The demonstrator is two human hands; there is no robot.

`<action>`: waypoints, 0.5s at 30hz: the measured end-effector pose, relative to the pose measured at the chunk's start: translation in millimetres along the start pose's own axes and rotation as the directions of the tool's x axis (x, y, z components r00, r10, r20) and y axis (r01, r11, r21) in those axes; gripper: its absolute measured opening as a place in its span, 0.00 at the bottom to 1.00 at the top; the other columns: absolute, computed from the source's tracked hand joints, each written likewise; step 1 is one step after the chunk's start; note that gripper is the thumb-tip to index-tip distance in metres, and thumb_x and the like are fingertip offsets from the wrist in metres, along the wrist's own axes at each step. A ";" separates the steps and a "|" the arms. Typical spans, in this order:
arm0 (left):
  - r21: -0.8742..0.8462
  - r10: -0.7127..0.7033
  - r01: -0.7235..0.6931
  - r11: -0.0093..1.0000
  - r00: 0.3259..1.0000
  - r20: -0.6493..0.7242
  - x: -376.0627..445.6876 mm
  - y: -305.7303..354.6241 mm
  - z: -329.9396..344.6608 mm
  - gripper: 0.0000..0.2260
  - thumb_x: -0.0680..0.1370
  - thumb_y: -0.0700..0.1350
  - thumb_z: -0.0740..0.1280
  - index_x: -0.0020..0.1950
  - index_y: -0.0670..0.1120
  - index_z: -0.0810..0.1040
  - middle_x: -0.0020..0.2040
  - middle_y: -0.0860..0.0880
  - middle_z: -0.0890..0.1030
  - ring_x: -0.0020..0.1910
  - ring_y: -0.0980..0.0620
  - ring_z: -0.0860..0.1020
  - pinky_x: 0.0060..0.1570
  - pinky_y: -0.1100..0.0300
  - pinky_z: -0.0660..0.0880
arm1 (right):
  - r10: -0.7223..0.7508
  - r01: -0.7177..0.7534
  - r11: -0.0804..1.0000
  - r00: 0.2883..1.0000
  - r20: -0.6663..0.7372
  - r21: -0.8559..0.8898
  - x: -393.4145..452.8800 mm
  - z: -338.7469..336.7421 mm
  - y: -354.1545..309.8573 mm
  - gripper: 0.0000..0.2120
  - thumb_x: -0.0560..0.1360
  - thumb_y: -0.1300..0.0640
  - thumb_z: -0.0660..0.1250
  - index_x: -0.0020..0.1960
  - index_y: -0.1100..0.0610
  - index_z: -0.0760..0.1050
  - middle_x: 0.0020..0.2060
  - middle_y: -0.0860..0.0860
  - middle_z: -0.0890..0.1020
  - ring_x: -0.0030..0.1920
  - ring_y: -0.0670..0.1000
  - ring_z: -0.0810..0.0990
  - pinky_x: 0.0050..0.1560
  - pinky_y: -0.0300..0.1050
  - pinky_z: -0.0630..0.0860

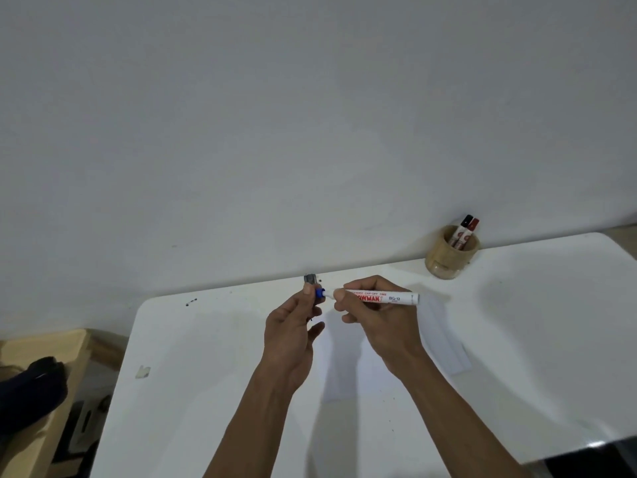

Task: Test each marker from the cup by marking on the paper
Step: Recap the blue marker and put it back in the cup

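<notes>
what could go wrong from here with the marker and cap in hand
The right hand holds the marker in mid-air with its blue tip bare, close to the left hand, so ink could smear the fingers. The cap sits in a light fingertip grip and might drop. The paper lies loose and may slide when marked.

A plain pale wall (310, 115) fills the upper half of the frame. Below it, the white table (517, 339) with rounded corners spreads across the lower right. A small scrap of tape or paper (142, 371) lies near the table's left edge. In the lower left corner stands light wooden furniture (41, 346), with a dark bundle (31, 391) lying on it.
</notes>
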State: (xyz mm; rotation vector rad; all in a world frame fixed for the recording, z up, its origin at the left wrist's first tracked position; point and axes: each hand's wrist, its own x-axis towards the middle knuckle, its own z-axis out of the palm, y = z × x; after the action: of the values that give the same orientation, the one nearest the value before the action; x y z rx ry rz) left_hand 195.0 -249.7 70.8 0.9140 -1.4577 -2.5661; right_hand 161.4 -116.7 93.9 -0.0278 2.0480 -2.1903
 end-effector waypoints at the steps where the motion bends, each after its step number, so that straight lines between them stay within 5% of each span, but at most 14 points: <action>1: 0.028 0.007 -0.008 1.000 1.000 0.017 -1.2 -1.4 1.8 0.16 0.70 0.55 0.71 0.48 0.44 0.86 0.42 0.51 0.83 0.44 0.50 0.74 0.52 0.52 0.75 | 0.004 -0.004 1.000 1.000 -0.001 -0.009 -0.6 -2.0 0.5 0.05 0.72 0.63 0.78 0.43 0.58 0.82 0.37 0.54 0.88 0.40 0.55 0.89 0.37 0.42 0.83; 15: 0.300 0.040 -0.071 0.951 0.993 0.108 -8.5 -17.3 45.2 0.08 0.77 0.49 0.70 0.45 0.47 0.87 0.42 0.51 0.85 0.45 0.49 0.78 0.50 0.51 0.77 | 0.162 -0.150 0.976 0.984 -0.070 0.155 -6.4 -51.9 6.3 0.10 0.71 0.59 0.79 0.50 0.61 0.83 0.41 0.54 0.88 0.44 0.56 0.88 0.40 0.45 0.81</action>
State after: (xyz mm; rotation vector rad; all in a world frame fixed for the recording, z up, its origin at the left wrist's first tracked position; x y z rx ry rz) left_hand 182.8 -202.6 78.1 0.7663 -1.9164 -2.4212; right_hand 162.5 -64.9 84.4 0.2356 1.8490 -2.2738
